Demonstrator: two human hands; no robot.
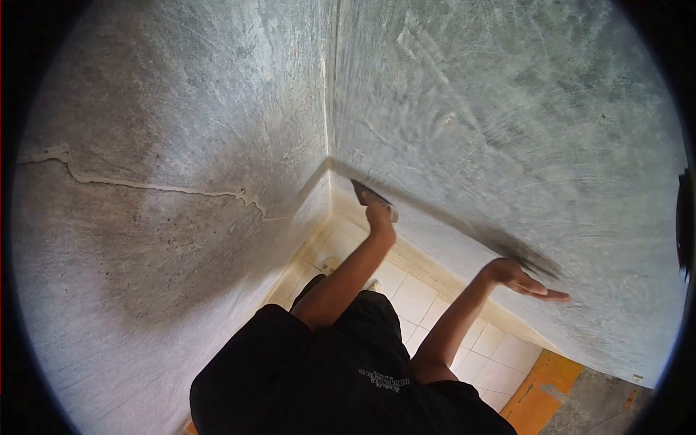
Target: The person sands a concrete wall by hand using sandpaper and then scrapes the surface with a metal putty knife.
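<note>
My left hand (380, 214) grips a dark, flat scraper-like tool (360, 192), its blade against the right wall (464, 123) close to the corner. A pale part of the tool shows beside my fingers. Further right, my right hand (523, 278) is held out at the same wall with its fingers stretched and nothing in it. I cannot tell whether its palm touches the surface. A dark shadow lies on the wall beside this hand.
The left wall (181, 239) has a long crack filled with pale material (145, 186). White floor tiles (417, 299) show below my arms, with an orange strip (542, 391) at the lower right. A dark object (684, 225) is at the right edge.
</note>
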